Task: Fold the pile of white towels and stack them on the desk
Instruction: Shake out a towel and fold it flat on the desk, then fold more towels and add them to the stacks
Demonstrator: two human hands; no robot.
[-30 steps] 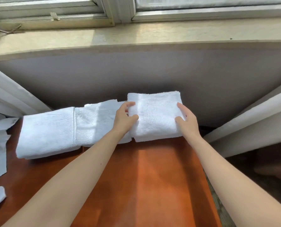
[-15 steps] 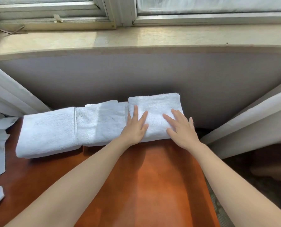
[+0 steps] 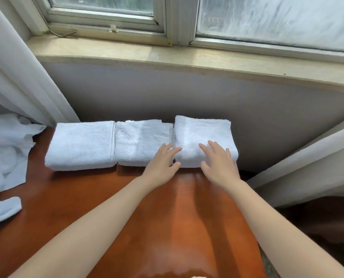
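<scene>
Three folded white towels lie in a row along the back edge of the reddish-brown desk (image 3: 111,213), against the wall. The right folded towel (image 3: 201,131) is the thickest. My right hand (image 3: 219,163) rests flat on its front part, fingers spread. My left hand (image 3: 161,161) lies open at the gap between it and the middle folded towel (image 3: 139,141), fingertips touching the right towel's left edge. The left folded towel (image 3: 81,145) lies apart from both hands. Unfolded white towels (image 3: 5,149) are heaped at the desk's left side.
A grey wall and stone windowsill (image 3: 187,57) rise right behind the towels. White curtains hang at the left (image 3: 17,73) and slant down at the right (image 3: 307,163). The desk's right edge drops to a dark floor (image 3: 317,227).
Both hands went from gripping the right towel's sides to lying flat on it, then slid toward its front edge. The view tilted up, showing more window.
</scene>
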